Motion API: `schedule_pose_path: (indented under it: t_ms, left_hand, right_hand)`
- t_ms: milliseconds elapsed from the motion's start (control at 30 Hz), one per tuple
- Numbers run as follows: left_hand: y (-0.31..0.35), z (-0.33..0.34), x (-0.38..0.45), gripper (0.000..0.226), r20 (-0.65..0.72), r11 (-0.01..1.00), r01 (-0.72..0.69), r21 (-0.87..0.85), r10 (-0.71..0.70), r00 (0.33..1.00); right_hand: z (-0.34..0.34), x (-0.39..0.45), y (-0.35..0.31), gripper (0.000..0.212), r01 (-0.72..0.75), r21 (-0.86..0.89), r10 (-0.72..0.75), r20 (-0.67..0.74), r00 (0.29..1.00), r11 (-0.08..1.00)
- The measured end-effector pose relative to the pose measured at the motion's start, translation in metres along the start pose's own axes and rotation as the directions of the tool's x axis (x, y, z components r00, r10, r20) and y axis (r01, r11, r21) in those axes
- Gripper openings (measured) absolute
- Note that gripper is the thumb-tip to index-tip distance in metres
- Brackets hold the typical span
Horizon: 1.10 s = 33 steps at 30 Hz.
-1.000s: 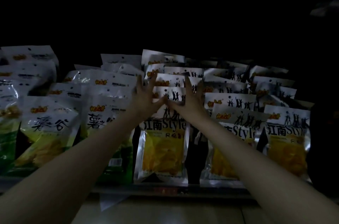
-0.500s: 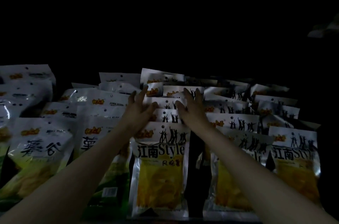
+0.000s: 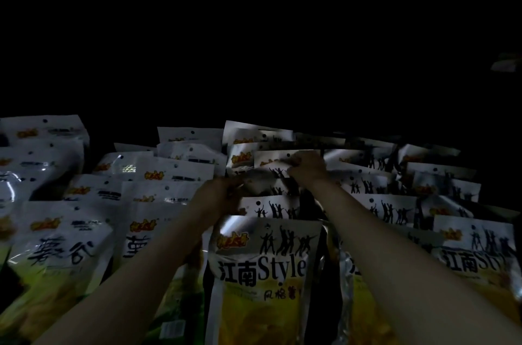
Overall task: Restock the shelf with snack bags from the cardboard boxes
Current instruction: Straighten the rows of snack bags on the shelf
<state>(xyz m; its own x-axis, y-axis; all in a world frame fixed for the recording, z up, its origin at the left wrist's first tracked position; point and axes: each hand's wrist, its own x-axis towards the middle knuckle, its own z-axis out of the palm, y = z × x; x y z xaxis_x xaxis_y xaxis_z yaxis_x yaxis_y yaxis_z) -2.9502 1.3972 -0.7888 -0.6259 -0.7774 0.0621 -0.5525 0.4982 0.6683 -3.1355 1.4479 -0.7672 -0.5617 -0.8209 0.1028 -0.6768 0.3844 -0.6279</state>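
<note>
Two hands deep in a nearly full shelf

Left hand [image 3: 219,194] and right hand [image 3: 308,168], fingers curled, pinch the top edge of a silver bag [image 3: 271,175] mid-row, behind the front yellow bag [image 3: 262,274]. Rows stand packed front to back; green bags [image 3: 59,254] fill the left side. Stocking looks mostly done; this bag needs seating. Light is poor: grip seems shared on one bag, though it may be two. No cardboard boxes in view, shelf back lost in dark, upper shelf contents unreadable
</note>
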Motion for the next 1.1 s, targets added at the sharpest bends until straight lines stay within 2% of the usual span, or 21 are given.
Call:
schedule_pose_path:
  t_ms: [67,167,233,267,367,433,567,667,767,867,900,1000,1100]
  left_hand:
    - [0.000,-0.006,0.002,0.034,-0.041,0.998,-0.010,0.063,0.012,0.999]
    - [0.001,-0.009,0.004,0.029,-0.136,0.999,-0.030,0.033,0.034,0.990]
    - [0.005,-0.011,0.005,0.029,-0.178,0.999,-0.042,0.004,0.042,0.983]
    - [0.006,-0.011,0.006,0.029,-0.179,0.999,-0.048,0.009,0.049,0.983]
    - [0.006,-0.012,0.006,0.026,-0.154,0.998,-0.034,0.061,0.043,0.987]
    - [0.004,-0.011,0.005,0.024,-0.152,0.994,-0.036,0.101,0.051,0.987]
    - [0.010,-0.014,0.005,0.023,-0.195,0.995,-0.076,0.070,0.089,0.977]
    - [0.008,-0.017,0.011,0.025,-0.194,0.990,-0.084,0.113,0.105,0.975]
    - [0.007,-0.015,0.013,0.028,-0.182,0.991,-0.080,0.111,0.099,0.978]
    - [0.009,-0.009,0.017,0.032,-0.082,0.995,-0.080,0.051,0.084,0.993]
    - [0.008,-0.006,0.020,0.032,-0.069,0.997,-0.072,0.043,0.074,0.995]
    - [0.009,-0.005,0.028,0.028,-0.101,0.995,-0.097,0.029,0.099,0.990]
    - [0.007,-0.004,0.032,0.027,-0.172,0.993,-0.110,0.040,0.116,0.978]
  right_hand:
    - [-0.001,-0.004,-0.002,0.023,0.037,0.060,-0.031,-0.101,0.994,0.998]
    - [-0.008,-0.011,-0.008,0.015,0.088,0.294,-0.001,-0.283,0.959,0.952]
    - [-0.013,-0.015,-0.013,0.012,0.118,0.416,0.021,-0.315,0.949,0.902]
    - [-0.014,-0.015,-0.013,0.011,0.113,0.413,0.017,-0.297,0.955,0.904]
    - [-0.006,-0.015,-0.009,0.008,0.058,0.178,-0.023,-0.191,0.981,0.982]
    - [-0.002,-0.015,-0.008,0.011,0.042,0.063,-0.033,-0.136,0.990,0.997]
    - [-0.012,-0.010,-0.020,0.018,0.135,0.042,-0.126,-0.179,0.976,0.990]
    - [-0.019,-0.005,-0.020,0.019,0.182,-0.082,-0.190,-0.099,0.977,0.980]
    - [-0.015,-0.011,-0.010,0.015,0.116,-0.168,-0.118,-0.003,0.993,0.979]
    - [-0.016,-0.013,-0.004,0.013,0.038,-0.225,-0.018,0.087,0.996,0.974]
    - [-0.018,-0.011,-0.007,0.011,0.041,-0.213,-0.021,0.094,0.995,0.976]
    - [-0.024,0.000,-0.017,0.031,0.117,-0.115,-0.112,0.049,0.993,0.986]
    - [-0.016,0.015,-0.015,0.034,0.173,-0.231,-0.156,0.092,0.984,0.957]
